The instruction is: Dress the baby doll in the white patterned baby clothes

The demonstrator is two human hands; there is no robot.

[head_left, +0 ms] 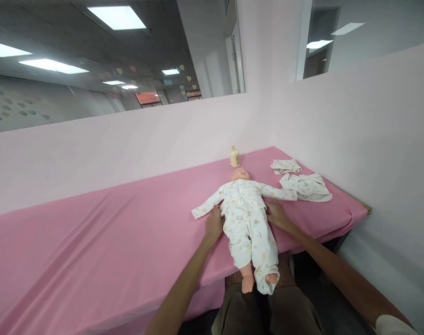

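Note:
A baby doll (239, 174) lies on its back on the pink-covered table, head away from me, arms spread sideways. It wears a white patterned long-sleeved top (242, 188) and matching trousers (246, 225). My left hand (215, 223) is at the left side of the doll's waist, fingers closed on the edge of the trousers. On the opposite side, my right hand (276, 213) is closed at the waist too, its fingertips partly hidden by the cloth. The doll's left-hand foot (247, 281) is bare below the cuff; the other foot (270, 279) shows partly inside its trouser leg. Both feet overhang the table edge.
A cream pump bottle (235, 157) stands beyond the doll's head. To the right lie a folded patterned cloth (286, 166) and a looser white patterned garment (308, 187), which the doll's sleeve meets. The pink sheet (128, 242) is creased at left. Walls border the table behind and at right.

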